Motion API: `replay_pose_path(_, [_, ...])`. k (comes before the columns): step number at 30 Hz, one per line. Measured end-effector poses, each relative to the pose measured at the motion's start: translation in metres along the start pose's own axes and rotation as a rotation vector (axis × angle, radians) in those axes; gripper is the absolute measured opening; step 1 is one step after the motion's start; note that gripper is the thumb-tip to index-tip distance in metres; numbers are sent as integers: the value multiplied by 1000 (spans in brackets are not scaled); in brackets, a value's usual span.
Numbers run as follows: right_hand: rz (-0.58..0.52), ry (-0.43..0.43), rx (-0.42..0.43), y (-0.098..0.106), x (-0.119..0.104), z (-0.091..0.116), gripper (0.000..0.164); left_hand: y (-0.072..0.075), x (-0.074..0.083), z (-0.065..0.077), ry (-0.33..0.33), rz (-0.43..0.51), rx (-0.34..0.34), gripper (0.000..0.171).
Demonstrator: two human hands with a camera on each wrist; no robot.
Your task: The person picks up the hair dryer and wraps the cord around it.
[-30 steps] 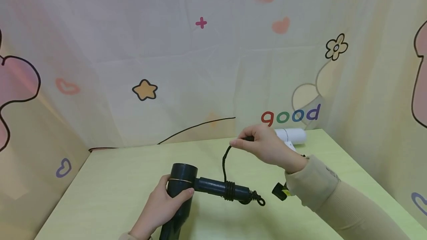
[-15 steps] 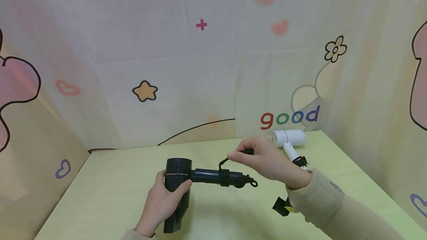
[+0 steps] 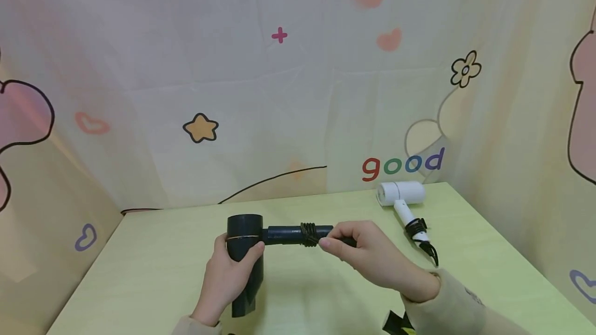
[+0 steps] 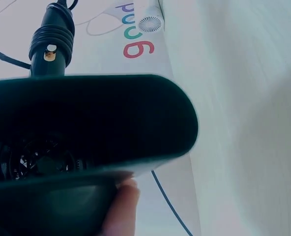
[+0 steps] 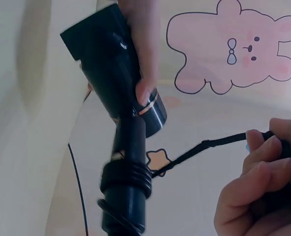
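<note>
A black hair dryer (image 3: pixel 246 252) is held above the table, its body upright and its handle (image 3: pixel 284 234) pointing right. My left hand (image 3: pixel 225 280) grips the body, with the thumb across the near side. Several turns of black cord (image 3: pixel 308 234) are wound round the handle. My right hand (image 3: pixel 372 255) pinches the cord's free end, in front of the handle's tip. In the right wrist view a stretch of cord (image 5: pixel 204 145) runs from the coil to the curled fingers. The left wrist view looks into the dryer's wide nozzle (image 4: pixel 177 118).
At the back right of the pale table (image 3: pixel 163 257) lies a white hair dryer (image 3: pixel 405 194) with black cord round its handle. A black and yellow object (image 3: pixel 397 323) shows beside the right cuff, partly cut off. Printed curtains (image 3: pixel 261 92) stand behind the table.
My right hand has come down in front of the handle, taking the cord end along. The black dryer has risen slightly in view, its handle now level. The white dryer is no longer covered.
</note>
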State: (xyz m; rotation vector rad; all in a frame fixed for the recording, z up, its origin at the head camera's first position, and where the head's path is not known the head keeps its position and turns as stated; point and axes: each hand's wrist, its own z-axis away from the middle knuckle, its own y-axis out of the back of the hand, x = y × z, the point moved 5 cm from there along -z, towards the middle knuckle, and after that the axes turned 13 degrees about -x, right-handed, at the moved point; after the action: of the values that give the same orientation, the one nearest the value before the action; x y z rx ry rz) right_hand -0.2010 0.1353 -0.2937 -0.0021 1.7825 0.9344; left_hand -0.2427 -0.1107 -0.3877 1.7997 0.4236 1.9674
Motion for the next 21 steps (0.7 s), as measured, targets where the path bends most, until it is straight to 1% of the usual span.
replay_pose_path(6, [-98, -59, -40, -13, 10, 10, 23, 1, 1, -2, -10, 38, 11, 98])
replay_pose_path(9, [-176, -77, -72, -21, 15, 14, 22, 3, 2, -2, -14, 66, 21, 97])
replay_pose_path(12, [-256, -103, -101, -29, 25, 15, 20, 4, 4, -3, -18, 96, 27, 95])
replay_pose_path(18, [-411, -196, -134, -43, 50, 15, 19, 5, 5, -3, -18, 135, 26, 95])
replay_pose_path(21, [-448, -198, -156, -47, 58, 14, 22, 5, 3, -4, -9, 146, 25, 96])
